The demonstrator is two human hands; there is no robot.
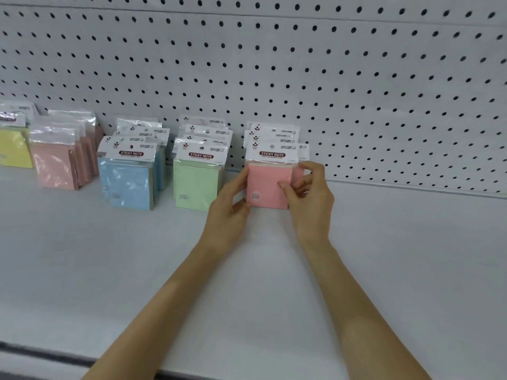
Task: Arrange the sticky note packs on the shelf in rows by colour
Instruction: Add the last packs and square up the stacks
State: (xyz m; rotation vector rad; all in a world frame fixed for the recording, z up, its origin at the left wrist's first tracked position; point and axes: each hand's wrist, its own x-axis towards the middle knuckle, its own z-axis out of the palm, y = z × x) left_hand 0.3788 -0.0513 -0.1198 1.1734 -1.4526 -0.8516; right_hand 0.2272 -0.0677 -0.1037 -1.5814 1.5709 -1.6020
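Note:
Several rows of sticky note packs stand upright on the white shelf [109, 256], each row running back toward the pegboard. From left: yellow packs [13, 149], pale pink packs [55, 165], blue packs [126, 182], green packs [196, 185] and pink packs [269, 185]. My left hand [230, 207] grips the left edge of the front pink pack. My right hand [307, 193] pinches that pack's right edge, with fingers also around the pink pack behind it. The pack's bottom edge rests at shelf level.
A white pegboard [356, 78] forms the back wall behind the rows. The shelf's front edge [55, 355] runs along the bottom left. To the right of the pink row is bare shelf surface [411, 256].

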